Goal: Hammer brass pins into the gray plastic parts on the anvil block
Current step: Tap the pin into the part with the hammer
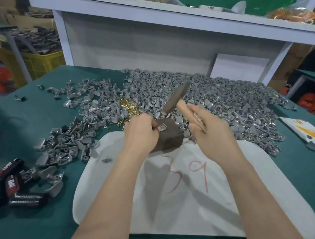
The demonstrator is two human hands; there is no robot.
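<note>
From the head camera, 2 bare arms reach up from the bottom of the frame to the middle. The left hand (138, 133) is curled closed around a small gray plastic part (162, 127) and presses it on top of the dark anvil block (169, 138). The block sits in the middle of the frame, at the top edge of a white cloth (178, 206) with a red "39" drawn on it. The right hand (208, 133) is closed around the pale wood handle of a hammer (175, 99). The hammer head is dark and tilted, with one end pointing to the upper right and the other end just above the block. It looks a bit blurry.

A big heap of gray plastic parts (216, 99) fills the middle and right of the green worktop (24, 118), behind the hands. More of these parts lie in a smaller pile at the left (67, 141). A little heap of shiny brass pins (129, 110) sits just above the left hand, between the gray piles.

At the lower left lie some black packs (9, 185) with red and white labels. At the right edge lies a white wrapper (305, 130) with orange marks. A white shelf (183, 19) crosses the top of the frame, with a clear bag of pins (290, 16) on it at the upper right. A yellow crate (42, 63) stands at the upper left.
</note>
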